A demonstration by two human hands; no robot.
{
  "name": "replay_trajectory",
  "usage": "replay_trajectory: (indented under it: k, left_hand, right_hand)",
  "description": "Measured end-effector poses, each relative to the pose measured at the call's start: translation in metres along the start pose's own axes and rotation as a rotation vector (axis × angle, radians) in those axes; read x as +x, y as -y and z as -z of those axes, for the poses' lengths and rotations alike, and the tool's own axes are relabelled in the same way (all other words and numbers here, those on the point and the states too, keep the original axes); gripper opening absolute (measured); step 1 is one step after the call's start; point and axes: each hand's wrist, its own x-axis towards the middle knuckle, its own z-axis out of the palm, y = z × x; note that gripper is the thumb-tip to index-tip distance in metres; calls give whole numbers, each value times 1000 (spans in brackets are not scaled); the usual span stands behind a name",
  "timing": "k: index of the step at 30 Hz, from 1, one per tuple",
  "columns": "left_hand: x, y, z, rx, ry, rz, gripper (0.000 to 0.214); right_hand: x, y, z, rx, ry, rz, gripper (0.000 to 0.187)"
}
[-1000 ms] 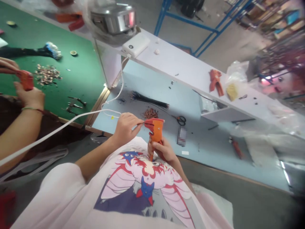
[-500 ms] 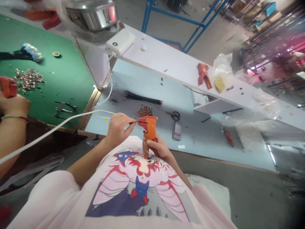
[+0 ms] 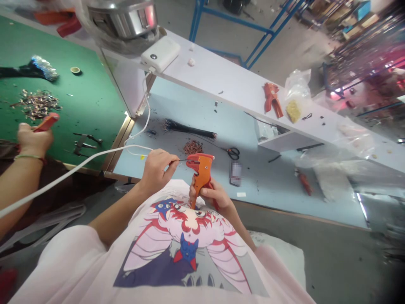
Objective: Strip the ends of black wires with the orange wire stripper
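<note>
Right hand [image 3: 218, 194]: wrapped round the handles of the orange stripper [image 3: 205, 168]
Left hand [image 3: 158, 167]: pinching the dark wire [image 3: 182, 160] at its mouth
Stripper place: over the counter's [image 3: 268, 185] near edge
Wire care: best kept straight, square to the jaws

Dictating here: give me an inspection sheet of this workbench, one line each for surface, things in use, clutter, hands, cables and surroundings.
Surface: light blue tabletop, dotted with small dark specks.
Things in use: orange-red hand tool and thin dark wire, which runs to the tool's jaws; cannot tell whether they grip it.
Clutter: copper-coloured bits in a pile, dark wire bundle, scissors.
Hands: left hand pinches the wire; right hand grips the tool's handles.
Cables: white cable plugged into the power bank on the shelf.
Surroundings: co-worker's hand with another orange-red tool at the green tabletop; blue metal frame beyond the shelf.
</note>
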Motion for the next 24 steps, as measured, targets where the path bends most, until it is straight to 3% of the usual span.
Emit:
replay_trajectory:
  k: [24]
  left_hand:
    - [1,0,0,-25,-66,-58,10]
  right_hand:
    - [1,-4,-3,-33,-20,-35,25]
